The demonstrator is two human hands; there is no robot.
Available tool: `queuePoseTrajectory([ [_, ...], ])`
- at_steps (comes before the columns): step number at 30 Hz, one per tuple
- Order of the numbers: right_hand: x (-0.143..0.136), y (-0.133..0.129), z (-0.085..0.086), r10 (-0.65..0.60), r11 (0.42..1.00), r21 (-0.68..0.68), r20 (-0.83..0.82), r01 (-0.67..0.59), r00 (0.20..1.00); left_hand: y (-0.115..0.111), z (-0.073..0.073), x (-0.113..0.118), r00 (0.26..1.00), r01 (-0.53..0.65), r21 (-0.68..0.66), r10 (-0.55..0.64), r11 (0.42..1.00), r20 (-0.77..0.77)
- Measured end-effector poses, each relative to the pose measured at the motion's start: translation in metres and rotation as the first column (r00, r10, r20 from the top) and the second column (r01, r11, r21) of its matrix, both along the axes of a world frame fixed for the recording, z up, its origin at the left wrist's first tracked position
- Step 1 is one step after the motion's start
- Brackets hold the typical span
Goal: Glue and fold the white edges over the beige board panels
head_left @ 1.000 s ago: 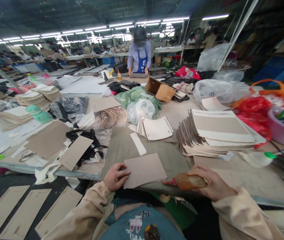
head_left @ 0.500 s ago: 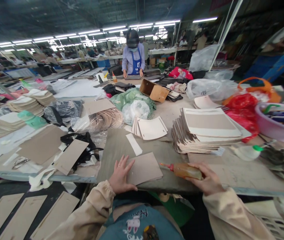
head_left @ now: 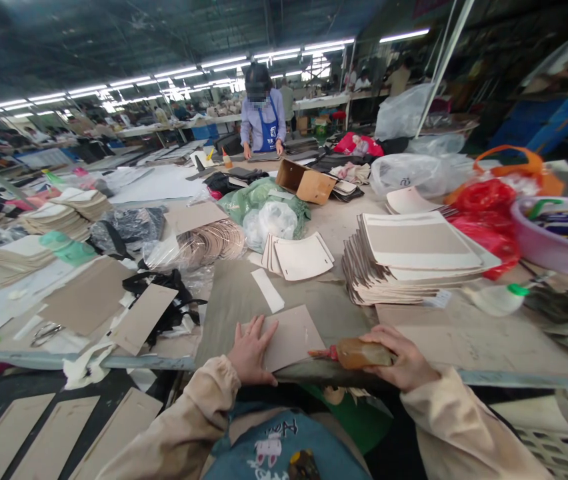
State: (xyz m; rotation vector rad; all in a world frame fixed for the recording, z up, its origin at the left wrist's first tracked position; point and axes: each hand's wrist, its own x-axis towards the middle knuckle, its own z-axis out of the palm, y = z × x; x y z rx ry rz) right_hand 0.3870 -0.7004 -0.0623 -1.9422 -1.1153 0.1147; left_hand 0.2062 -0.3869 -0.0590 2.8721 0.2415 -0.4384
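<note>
A flat beige panel (head_left: 291, 337) lies on the dark work mat (head_left: 331, 303) in front of me. My left hand (head_left: 254, 352) rests on its left part, fingers spread and palm down. In my right hand (head_left: 404, 357) is a glue bottle (head_left: 364, 353) of amber plastic with a red nozzle, held on its side. The nozzle tip points left and is over the panel's lower right edge; whether it touches I cannot tell. A narrow white strip (head_left: 268, 291) lies on the mat just beyond the panel.
To the right stands a tall stack of panels (head_left: 419, 243), with a green-capped bottle (head_left: 501, 299) and a pink basin (head_left: 554, 243) beyond. White curved pieces (head_left: 304, 257) lie ahead. Black straps (head_left: 164, 293) are at left. Across the table a co-worker (head_left: 264, 120) in a blue apron stands.
My right hand has brought the glue bottle left and slightly toward me, so its nozzle now reaches over the panel's edge. My left hand has shifted slightly right on the panel.
</note>
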Motion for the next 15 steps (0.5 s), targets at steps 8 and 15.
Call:
queuePoseTrajectory([
  [8, 0.003, -0.011, -0.008, -0.466, 0.862, 0.082, -0.264, 0.501, 0.845, 0.007, -0.002, 0.004, 0.997, -0.041, -0.114, 0.048, 0.993, 0.058],
  [15, 0.010, -0.016, -0.012, -0.560, 0.794, 0.002, -0.386, 0.607, 0.734, 0.011, 0.020, 0.004, 0.993, -0.074, -0.180, 0.089, 0.981, 0.080],
])
